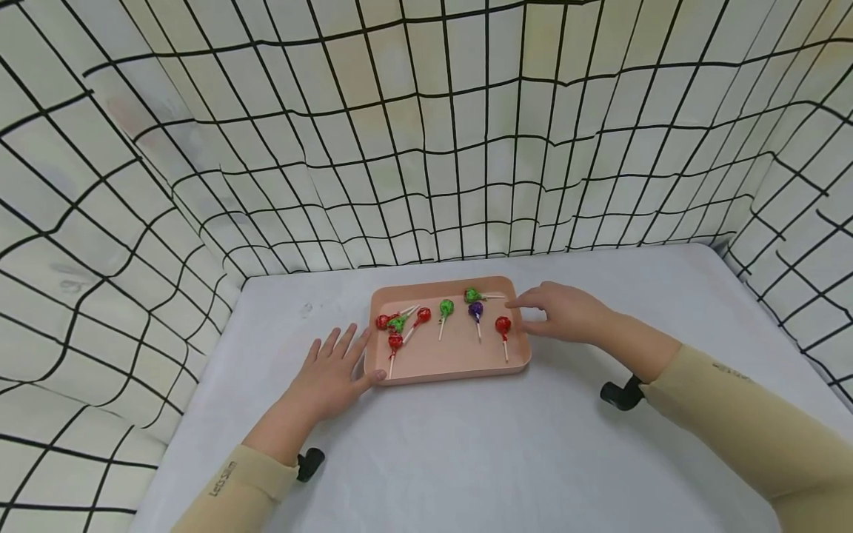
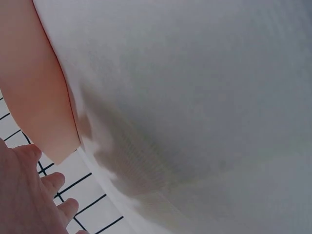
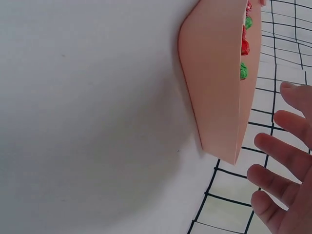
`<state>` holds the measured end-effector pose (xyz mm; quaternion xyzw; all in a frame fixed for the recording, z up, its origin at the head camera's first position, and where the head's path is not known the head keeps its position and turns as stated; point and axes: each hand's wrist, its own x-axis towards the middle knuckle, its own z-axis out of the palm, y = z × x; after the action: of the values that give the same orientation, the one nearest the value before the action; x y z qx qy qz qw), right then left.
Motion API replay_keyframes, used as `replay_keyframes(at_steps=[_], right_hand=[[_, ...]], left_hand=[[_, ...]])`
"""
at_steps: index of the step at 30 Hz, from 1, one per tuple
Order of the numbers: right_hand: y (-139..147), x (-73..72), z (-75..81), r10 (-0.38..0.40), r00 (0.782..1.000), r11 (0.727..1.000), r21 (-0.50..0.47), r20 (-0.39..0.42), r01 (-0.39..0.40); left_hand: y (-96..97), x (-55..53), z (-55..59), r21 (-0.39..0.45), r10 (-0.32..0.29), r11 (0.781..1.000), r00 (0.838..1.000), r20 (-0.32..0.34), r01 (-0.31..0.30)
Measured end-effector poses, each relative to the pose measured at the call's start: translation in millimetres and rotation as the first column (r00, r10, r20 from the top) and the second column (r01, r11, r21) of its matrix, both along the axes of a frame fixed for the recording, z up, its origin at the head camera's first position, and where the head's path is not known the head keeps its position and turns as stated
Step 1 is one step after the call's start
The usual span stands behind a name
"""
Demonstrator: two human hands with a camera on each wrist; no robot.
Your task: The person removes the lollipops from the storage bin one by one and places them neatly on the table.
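A pink rectangular tray (image 1: pixel 453 373) lies on the table, holding several wrapped lollipops. A red lollipop (image 1: pixel 395 341) is at its left with other red ones and a green lollipop (image 1: pixel 398 323) bunched together. Farther right are another green lollipop (image 1: pixel 446 306), a purple lollipop (image 1: pixel 475 310) beside a green one, and a red lollipop (image 1: pixel 503 326). My left hand (image 1: pixel 331 377) is spread beside the tray's left side, thumb at the front left corner. At the right rim, my right hand (image 1: pixel 569 311) reaches with extended fingers, holding nothing; the right wrist view shows those fingers (image 3: pixel 282 151) spread apart.
White cloth covers the table (image 1: pixel 493 444). Behind and at both sides stand white walls with a black grid (image 1: pixel 466 170). Dark wrist-worn cameras sit under both sleeves, the right camera (image 1: pixel 622 395) overhanging the cloth.
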<state>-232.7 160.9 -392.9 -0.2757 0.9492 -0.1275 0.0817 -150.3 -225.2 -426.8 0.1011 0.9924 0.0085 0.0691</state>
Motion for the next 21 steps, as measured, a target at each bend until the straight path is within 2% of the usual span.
replay_keyframes(at_steps=[6,14,21], right_hand=[[-12,-11.5,0.8,0.039,0.999,0.997,0.071,0.036,-0.041],[-27,-20.0,5.2,0.042,0.993,0.989,0.134,0.107,-0.057],[-34,-33.2,-3.9,0.076,0.991,0.976,0.196,0.108,-0.096]], left_hand=[[-1.7,-2.7,-2.4,-0.008,0.006,1.0,1.0,0.012,-0.005],[-2.5,-4.8,-2.0,-0.016,0.005,1.0,1.0,0.027,-0.004],[-1.1,-3.7,1.0,-0.006,0.005,1.0,1.0,0.026,-0.005]])
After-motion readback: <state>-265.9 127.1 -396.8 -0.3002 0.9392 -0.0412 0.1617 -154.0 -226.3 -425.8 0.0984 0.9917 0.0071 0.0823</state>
